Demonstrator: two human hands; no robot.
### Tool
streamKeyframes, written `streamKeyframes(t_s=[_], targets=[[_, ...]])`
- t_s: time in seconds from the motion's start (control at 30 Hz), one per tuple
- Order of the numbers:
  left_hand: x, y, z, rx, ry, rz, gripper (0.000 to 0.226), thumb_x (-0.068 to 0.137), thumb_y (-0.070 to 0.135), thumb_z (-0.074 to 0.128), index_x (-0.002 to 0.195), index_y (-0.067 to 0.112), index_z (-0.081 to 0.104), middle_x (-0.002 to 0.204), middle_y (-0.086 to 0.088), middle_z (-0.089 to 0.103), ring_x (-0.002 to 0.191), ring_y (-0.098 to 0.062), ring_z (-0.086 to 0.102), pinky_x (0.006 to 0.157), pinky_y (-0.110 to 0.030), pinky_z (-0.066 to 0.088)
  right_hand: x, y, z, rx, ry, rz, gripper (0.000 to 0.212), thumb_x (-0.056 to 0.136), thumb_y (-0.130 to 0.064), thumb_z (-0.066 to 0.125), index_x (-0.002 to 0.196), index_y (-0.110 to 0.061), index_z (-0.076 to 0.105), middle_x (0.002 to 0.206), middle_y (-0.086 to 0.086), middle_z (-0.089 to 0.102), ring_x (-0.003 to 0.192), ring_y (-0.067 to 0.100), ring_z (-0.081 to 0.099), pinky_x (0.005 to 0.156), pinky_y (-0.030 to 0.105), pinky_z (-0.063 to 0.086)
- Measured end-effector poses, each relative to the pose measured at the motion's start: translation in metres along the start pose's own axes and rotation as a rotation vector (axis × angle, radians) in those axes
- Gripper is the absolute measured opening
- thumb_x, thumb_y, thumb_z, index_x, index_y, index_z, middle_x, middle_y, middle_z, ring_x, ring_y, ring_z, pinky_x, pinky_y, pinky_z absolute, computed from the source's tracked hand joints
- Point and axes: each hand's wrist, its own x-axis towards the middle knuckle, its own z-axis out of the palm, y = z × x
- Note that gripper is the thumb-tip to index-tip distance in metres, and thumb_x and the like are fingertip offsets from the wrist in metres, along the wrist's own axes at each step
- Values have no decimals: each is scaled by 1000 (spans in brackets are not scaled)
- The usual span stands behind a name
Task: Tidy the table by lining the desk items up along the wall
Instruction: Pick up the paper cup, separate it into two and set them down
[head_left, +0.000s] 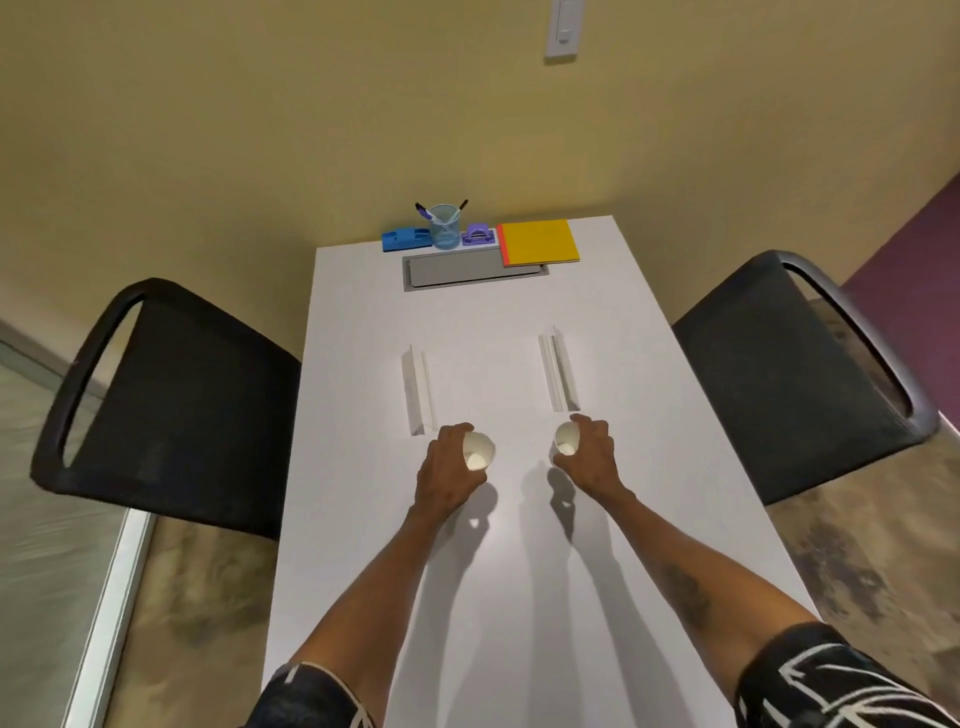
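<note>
The white table (649, 364) looks partly tidied. Two long white folded strips, one at 11 o'clock (417, 389) and one at 1 o'clock (560, 371), lie mid-table, well apart from the wall. At 12 o'clock a row already stands along the wall: yellow notepad (540, 241), blue desk tray (406, 240), clear pen cup (445, 228) holding pens, and a purple piece (477, 235) (too small to name). Nearest, the left hand (447, 467) curls its fingers round a small paper cup (478, 451), and the right hand (592, 452) round another paper cup (566, 439). Their contents are unclear.

Bright overhead light, soft double shadows on the table (675, 519), smeared wide-angle edges.
</note>
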Motion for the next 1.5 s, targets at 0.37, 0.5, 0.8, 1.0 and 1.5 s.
streamKeyframes(t_s=[0.37, 0.5, 0.8, 1.0, 1.5], targets=[[45, 11, 34, 39, -73, -47, 71, 78, 26, 72, 141, 29, 41, 139, 9, 45, 127, -21, 46, 90, -37, 45, 60, 31, -9, -38, 3, 31, 70, 86, -10, 64, 149, -12, 31, 141, 13, 34, 133, 36, 35, 100, 45, 44], [55, 13, 46, 38, -101, -57, 72, 77, 26, 72, 141, 30, 40, 138, 10, 44, 127, -20, 46, 91, -36, 46, 75, 37, -6, -54, -2, 40, 70, 88, -14, 63, 149, -13, 29, 140, 10, 35, 133, 33, 35, 98, 45, 45], [67, 13, 60, 49, -126, -69, 72, 77, 29, 72, 142, 30, 40, 140, 10, 43, 126, -21, 47, 89, -35, 44, 87, 51, 3, -92, -40, 10, 70, 88, -11, 64, 150, -10, 29, 141, 11, 36, 131, 34, 37, 101, 48, 44], [67, 13, 63, 58, -127, -68, 71, 77, 26, 72, 141, 30, 40, 140, 9, 43, 127, -21, 47, 93, -37, 46, 90, 50, 4, -87, -33, 25, 74, 87, -9, 64, 151, -12, 28, 142, 11, 36, 132, 34, 36, 104, 49, 43], [39, 10, 41, 91, -81, -9, 72, 79, 25, 70, 143, 26, 39, 141, 6, 43, 128, -24, 45, 96, -42, 49, 68, 25, -11, -161, -14, 44, 77, 84, -21, 66, 152, -21, 29, 156, 4, 21, 145, 32, 22, 114, 48, 33]])
